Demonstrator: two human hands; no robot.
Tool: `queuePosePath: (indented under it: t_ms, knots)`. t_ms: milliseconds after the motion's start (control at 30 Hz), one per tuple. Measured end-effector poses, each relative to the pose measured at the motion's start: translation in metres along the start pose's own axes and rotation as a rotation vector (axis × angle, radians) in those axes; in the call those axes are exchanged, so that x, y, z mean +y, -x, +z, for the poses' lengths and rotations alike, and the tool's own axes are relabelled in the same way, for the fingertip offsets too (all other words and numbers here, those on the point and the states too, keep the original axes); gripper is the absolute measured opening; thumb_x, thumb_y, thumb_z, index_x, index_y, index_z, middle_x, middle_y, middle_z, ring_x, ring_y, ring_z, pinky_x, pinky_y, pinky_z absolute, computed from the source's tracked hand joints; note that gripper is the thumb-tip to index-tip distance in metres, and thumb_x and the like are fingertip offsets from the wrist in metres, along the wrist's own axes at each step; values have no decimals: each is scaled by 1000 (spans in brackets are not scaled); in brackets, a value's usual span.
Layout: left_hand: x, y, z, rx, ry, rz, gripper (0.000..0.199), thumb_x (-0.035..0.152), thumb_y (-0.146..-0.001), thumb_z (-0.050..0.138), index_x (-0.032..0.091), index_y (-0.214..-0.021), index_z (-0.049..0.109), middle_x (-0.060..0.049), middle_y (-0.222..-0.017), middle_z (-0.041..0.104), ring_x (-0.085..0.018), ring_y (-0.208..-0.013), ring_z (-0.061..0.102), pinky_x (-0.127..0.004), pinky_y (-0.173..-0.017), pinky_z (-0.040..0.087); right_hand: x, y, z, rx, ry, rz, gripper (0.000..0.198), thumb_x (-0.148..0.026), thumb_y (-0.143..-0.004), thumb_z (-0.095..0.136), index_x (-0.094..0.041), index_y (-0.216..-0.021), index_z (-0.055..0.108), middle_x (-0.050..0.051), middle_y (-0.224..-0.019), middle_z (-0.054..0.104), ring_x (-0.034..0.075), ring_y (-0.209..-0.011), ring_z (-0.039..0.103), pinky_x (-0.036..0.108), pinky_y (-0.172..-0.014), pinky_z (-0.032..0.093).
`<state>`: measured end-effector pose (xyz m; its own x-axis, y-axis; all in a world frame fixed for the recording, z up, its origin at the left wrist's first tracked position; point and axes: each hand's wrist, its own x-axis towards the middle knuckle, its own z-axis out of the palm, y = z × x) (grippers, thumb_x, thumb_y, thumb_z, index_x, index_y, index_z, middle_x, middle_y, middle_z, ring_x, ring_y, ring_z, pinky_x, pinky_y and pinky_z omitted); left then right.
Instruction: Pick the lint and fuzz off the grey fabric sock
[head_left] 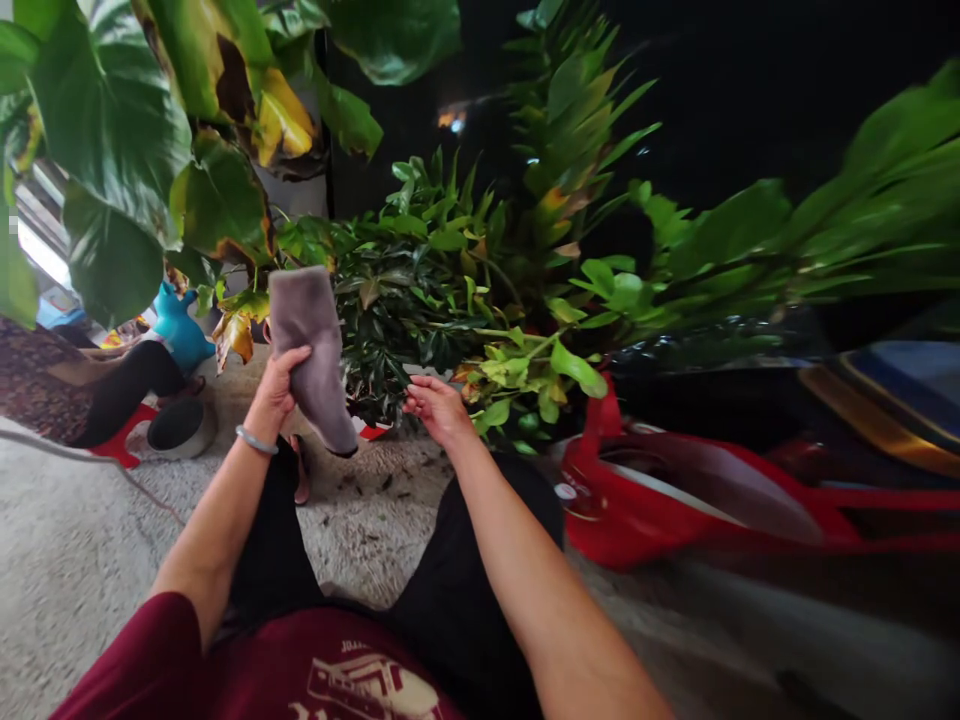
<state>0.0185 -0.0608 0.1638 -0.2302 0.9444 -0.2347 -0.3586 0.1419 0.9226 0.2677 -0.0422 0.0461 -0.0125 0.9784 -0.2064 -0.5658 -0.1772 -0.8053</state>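
A soft grey boot-shaped fabric piece (311, 345) is in my left hand (279, 385), its thumb on the near face and the fingers behind. The piece stands tilted, wide end up, with a dark edge at the lower right tip. My right hand (439, 408) is to the right of it, a short gap away. Its thumb and index finger are pinched together in front of the leaves, and what they hold, if anything, is too small to make out.
Leafy potted plants (420, 260) fill the space beyond my hands. To the right stands a red bag (637, 510). At the left, a seated person (67, 385) is near a dark bucket (180, 428) and a blue toy animal (180, 330). A cable (97, 455) crosses the concrete floor (82, 580).
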Motion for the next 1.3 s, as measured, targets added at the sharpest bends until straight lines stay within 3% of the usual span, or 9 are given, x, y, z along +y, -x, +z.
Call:
queuePosePath:
  t_ms: [233, 367, 533, 700, 867, 967, 1100, 1200, 1300]
  knots:
    - [-81, 49, -19, -127, -279, -335, 37, 24, -46, 85, 12, -79, 76, -9, -73, 76, -25, -64, 69, -35, -62, 56, -3, 1, -2, 104, 82, 90, 25, -10, -60, 85, -19, -76, 68, -2, -59, 69, 11, -46, 61, 23, -47, 56]
    - [-45, 61, -22, -161, -151, -250, 40, 22, -45, 84, 14, -83, 76, -7, -75, 77, -23, -65, 69, -35, -64, 57, -4, 0, -7, 142, 101, 119, 26, -7, -60, 85, -18, -75, 67, -2, -56, 68, 11, -42, 59, 23, -44, 54]
    - [-1, 13, 19, -20, 25, 107, 39, 28, -50, 86, 18, -86, 74, -3, -83, 78, -21, -79, 71, -29, -74, 58, -5, 4, 0, 126, 20, 66, 26, -9, -60, 85, -18, -77, 68, -3, -60, 70, 10, -45, 60, 22, -47, 56]
    - [-51, 8, 18, -21, -190, -97, 38, 26, -49, 87, 14, -84, 76, -7, -79, 77, -22, -71, 70, -32, -69, 57, -5, 2, 0, 206, 48, 73, 21, -7, -62, 83, -18, -74, 69, -3, -54, 67, 10, -43, 59, 22, -45, 56]
    - [-76, 56, -19, -400, -408, -420, 39, 23, -45, 90, 12, -80, 79, -11, -76, 77, -27, -67, 70, -37, -66, 56, -5, -6, -11, 283, 64, 87, 23, -5, -60, 82, -19, -70, 66, -4, -50, 65, 10, -39, 56, 20, -39, 53]
    - [-43, 56, -10, -413, -312, -289, 43, 24, -45, 91, 13, -84, 79, -10, -79, 78, -26, -69, 70, -35, -68, 56, -4, -6, -12, 275, 76, 99, 24, -5, -60, 81, -18, -70, 65, -4, -50, 65, 9, -38, 56, 20, -38, 52]
    - [-5, 18, 31, -233, -100, 43, 48, 29, -48, 90, 15, -92, 77, -6, -87, 79, -24, -81, 72, -32, -77, 57, -3, -1, -7, 238, 92, 111, 23, -5, -60, 81, -18, -71, 66, -3, -51, 66, 10, -38, 56, 20, -38, 53]
    - [-18, 1, 48, -116, -124, 91, 44, 29, -50, 89, 16, -90, 76, -6, -86, 78, -24, -84, 71, -32, -78, 56, -5, 1, -6, 232, 85, 104, 23, -5, -61, 82, -19, -71, 66, -3, -52, 66, 10, -39, 58, 21, -40, 55]
    - [-53, 18, 35, -175, -325, -62, 34, 26, -51, 87, 15, -83, 77, -7, -81, 77, -25, -77, 69, -34, -73, 55, -8, 0, -8, 246, 76, 102, 23, -5, -62, 82, -19, -70, 66, -3, -52, 66, 10, -40, 58, 21, -40, 54]
